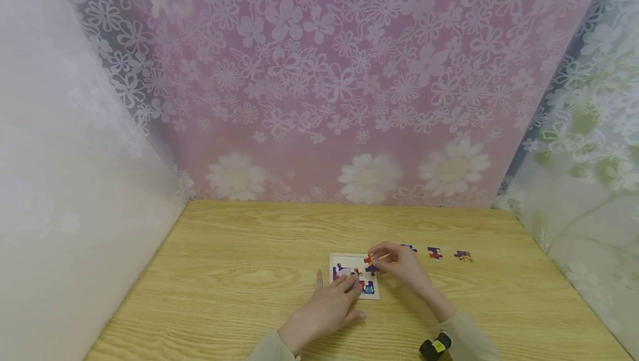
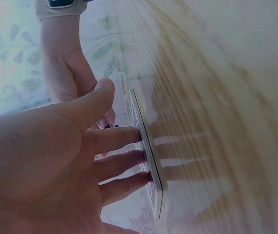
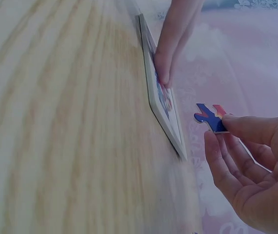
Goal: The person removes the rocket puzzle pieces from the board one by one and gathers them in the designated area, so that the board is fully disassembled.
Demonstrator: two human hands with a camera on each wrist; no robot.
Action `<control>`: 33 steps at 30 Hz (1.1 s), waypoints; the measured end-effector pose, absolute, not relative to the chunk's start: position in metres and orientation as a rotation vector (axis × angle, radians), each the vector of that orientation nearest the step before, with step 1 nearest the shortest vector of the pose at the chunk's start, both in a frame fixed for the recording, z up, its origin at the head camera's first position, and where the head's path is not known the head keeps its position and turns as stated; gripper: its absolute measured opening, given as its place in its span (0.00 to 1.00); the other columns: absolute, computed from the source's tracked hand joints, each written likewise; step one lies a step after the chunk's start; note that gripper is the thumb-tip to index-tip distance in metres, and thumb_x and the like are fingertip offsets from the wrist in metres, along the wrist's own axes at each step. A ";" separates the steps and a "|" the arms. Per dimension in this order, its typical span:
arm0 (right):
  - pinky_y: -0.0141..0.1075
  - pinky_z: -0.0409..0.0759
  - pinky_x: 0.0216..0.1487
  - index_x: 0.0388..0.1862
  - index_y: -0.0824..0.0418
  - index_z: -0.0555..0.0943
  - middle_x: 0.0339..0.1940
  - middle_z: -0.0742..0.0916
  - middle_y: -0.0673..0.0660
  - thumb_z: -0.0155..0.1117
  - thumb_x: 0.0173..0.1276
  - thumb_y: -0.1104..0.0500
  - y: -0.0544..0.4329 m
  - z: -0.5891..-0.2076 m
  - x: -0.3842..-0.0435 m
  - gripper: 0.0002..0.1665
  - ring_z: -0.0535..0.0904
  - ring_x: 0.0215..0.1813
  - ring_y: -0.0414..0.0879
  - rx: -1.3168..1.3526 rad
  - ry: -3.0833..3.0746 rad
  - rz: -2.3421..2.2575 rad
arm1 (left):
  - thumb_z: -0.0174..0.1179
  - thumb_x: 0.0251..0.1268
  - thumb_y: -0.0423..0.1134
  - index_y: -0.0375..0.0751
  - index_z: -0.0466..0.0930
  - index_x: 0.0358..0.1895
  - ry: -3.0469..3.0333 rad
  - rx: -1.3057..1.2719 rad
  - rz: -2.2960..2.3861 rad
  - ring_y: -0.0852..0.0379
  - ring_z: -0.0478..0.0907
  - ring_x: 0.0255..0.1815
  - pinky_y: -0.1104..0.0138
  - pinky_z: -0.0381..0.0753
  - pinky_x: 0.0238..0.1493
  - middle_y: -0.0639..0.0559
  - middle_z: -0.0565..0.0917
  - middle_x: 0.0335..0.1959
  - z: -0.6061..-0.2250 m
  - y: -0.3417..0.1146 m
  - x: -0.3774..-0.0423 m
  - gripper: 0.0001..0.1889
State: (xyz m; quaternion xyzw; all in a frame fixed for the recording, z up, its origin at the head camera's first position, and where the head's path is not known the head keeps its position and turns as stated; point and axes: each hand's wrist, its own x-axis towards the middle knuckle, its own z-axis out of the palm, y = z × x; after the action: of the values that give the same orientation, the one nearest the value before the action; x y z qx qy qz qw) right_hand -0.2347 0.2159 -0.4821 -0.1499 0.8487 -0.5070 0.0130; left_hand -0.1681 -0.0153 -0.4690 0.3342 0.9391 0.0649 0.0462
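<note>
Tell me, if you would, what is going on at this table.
Someone is working on a small jigsaw puzzle. The left hand rests its fingertips on the white puzzle tray, which is partly filled with jigsaw pieces. The right hand pinches a red and dark-blue piece and holds it up off the tray, near its far right corner. Three loose pieces lie on the wooden table to the right, one partly hidden behind that hand.

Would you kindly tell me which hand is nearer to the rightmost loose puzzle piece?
Right: the right hand is left of the rightmost loose puzzle piece, pinching another piece; the left hand is farther left, touching the puzzle board.
</note>
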 end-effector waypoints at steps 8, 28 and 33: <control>0.40 0.88 0.40 0.55 0.71 0.82 0.47 0.87 0.65 0.68 0.70 0.63 0.232 -0.479 -0.235 0.18 0.87 0.38 0.46 -0.436 2.649 -1.681 | 0.52 0.72 0.63 0.49 0.70 0.74 2.867 1.022 0.193 0.48 0.63 0.77 0.31 0.58 0.70 0.51 0.66 0.78 -0.470 -0.016 -0.168 0.34; 0.38 0.87 0.44 0.63 0.72 0.78 0.52 0.85 0.70 0.67 0.73 0.59 0.308 -0.472 -0.220 0.25 0.87 0.42 0.38 -0.259 2.749 -1.698 | 0.51 0.72 0.64 0.49 0.71 0.73 2.904 1.057 0.186 0.50 0.65 0.76 0.32 0.60 0.69 0.52 0.67 0.77 -0.472 -0.015 -0.168 0.33; 0.40 0.87 0.45 0.66 0.72 0.75 0.57 0.84 0.70 0.64 0.75 0.57 0.332 -0.470 -0.213 0.27 0.85 0.44 0.33 -0.200 2.755 -1.689 | 0.51 0.72 0.63 0.49 0.72 0.73 2.903 1.056 0.200 0.49 0.65 0.76 0.32 0.60 0.69 0.51 0.67 0.77 -0.473 -0.015 -0.168 0.33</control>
State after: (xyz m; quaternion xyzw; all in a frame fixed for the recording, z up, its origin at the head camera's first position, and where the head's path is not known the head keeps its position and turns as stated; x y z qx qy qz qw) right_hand -0.2132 0.3316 -0.4700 -0.0617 0.8500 -0.5210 -0.0479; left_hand -0.1680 -0.0151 -0.4731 0.3410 0.9376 0.0646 0.0232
